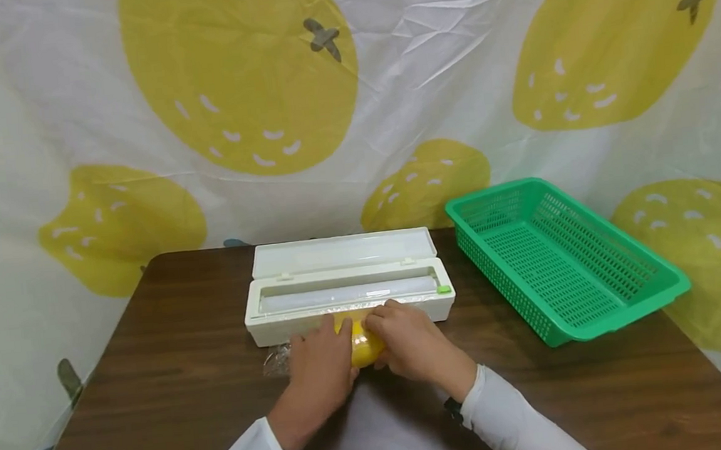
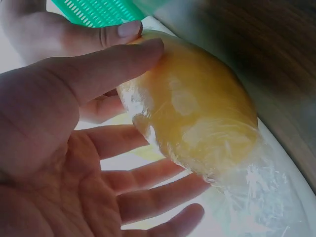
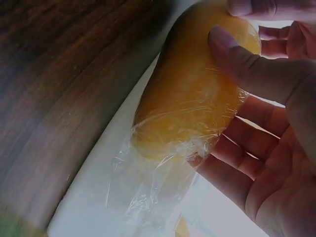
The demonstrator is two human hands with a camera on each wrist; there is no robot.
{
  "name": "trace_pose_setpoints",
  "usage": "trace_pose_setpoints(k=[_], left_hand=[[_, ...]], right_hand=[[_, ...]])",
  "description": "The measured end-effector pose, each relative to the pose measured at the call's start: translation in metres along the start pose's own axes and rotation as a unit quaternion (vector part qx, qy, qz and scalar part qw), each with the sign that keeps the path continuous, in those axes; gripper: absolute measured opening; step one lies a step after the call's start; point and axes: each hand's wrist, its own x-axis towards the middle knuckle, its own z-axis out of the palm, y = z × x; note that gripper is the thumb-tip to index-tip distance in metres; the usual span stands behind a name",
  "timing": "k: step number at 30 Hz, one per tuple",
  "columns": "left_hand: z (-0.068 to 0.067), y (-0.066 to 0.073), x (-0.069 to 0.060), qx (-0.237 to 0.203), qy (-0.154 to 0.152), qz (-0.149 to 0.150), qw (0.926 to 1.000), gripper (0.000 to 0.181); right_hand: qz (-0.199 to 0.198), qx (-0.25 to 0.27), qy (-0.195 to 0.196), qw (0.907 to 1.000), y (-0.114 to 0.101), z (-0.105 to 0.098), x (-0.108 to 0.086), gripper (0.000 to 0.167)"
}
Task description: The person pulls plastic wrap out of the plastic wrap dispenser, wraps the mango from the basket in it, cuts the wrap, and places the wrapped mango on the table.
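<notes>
Dark brown wood makes up the tabletop (image 1: 175, 384), and at its near side two white sleeves (image 1: 526, 425) run out of sight, with dark bands at the wrists mostly tucked away. Just beyond, the left hand (image 1: 318, 368) and right hand (image 1: 412, 342) clasp a yellow object (image 1: 365, 351) from either side, right before the white box. From above, they cover most of it, and I can't say what it is. Both wrist views show what the head view hides: thumbs on top, fingers curled round its far side. It looks oblong, smooth and rounded, swathed in shiny, creased clear film (image 3: 148, 185) that trails loose past its ends. Farther off, the box (image 1: 271, 327) has its lid (image 1: 344, 253) tipped back over a pale roll (image 1: 341, 296). To the right sits a green basket (image 1: 564, 268); behind hangs a lemon-printed cloth (image 1: 430, 69).
</notes>
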Motion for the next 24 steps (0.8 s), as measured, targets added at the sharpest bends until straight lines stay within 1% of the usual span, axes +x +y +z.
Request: trace_pose_setpoints(k=[4,6,8,12,15,17,20,24], left_hand=[[0.002,0.0,0.001,0.02,0.06,0.0,0.998,0.063],[0.002,0.0,0.002,0.022,0.08,0.002,0.9965,0.063],[0.002,0.001,0.002,0.024,0.082,0.005,0.9963,0.066],[0.003,0.001,0.004,0.032,0.066,0.006,0.9973,0.072],[0.004,0.0,0.006,0.041,0.071,0.009,0.9966,0.07],[0.004,-0.001,0.008,0.044,0.077,0.016,0.996,0.068],[0.005,-0.005,0.011,0.035,0.077,0.031,0.9959,0.063],[0.004,-0.012,0.014,0.006,0.071,0.051,0.9962,0.059]], right_hand=[[0.009,0.025,-0.024,0.9994,0.002,-0.003,0.004,0.046],[0.014,0.035,-0.035,0.9987,0.004,-0.005,0.007,0.046],[0.016,0.041,-0.045,0.998,0.006,-0.007,0.011,0.046],[0.011,0.053,-0.06,0.9967,0.009,-0.011,0.016,0.046],[0.01,0.066,-0.069,0.9954,0.01,-0.014,0.018,0.048],[0.013,0.071,-0.075,0.9946,0.012,-0.014,0.019,0.05],[0.019,0.077,-0.083,0.9934,0.014,-0.015,0.02,0.051],[0.023,0.091,-0.092,0.9913,0.016,-0.014,0.02,0.048]])
